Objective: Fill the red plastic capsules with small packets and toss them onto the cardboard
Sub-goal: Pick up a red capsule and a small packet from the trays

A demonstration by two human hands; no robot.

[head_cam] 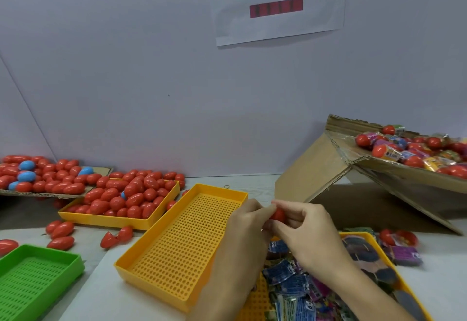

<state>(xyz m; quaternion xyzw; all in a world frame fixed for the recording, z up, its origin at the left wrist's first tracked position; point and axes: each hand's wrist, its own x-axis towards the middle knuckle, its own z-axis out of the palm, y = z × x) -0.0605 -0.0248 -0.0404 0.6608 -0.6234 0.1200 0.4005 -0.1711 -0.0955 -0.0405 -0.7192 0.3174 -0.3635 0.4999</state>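
Both hands meet on one red capsule [278, 215] in the middle of the view. The left hand [246, 222] pinches its left end with curled fingertips, and the right hand [307, 229] grips its right end with thumb below and fingers bent over the top. Only a small red patch of the capsule shows between them, held in the air above the near right corner of an empty yellow perforated tray [182, 242].

Under the right wrist lies another yellow tray [367, 238] heaped with small packets [293, 285], mostly blue and purple. Just right of it on the table [96, 285] sit a purple packet [404, 255] and an opened red capsule [404, 238].

Far right, a tilted cardboard box [313, 169] carries a pile of red capsules and packets [414, 152] on its upper flap. To the far left of the hands, a third yellow tray [101, 219] is full of closed capsules [131, 194], and behind it a flat cardboard sheet [50, 195] bears more red ones with a few blue. Loose capsules [62, 229] lie on the table near a green tray [38, 275] at the near left corner. A paper sign [278, 4] hangs on the wall.
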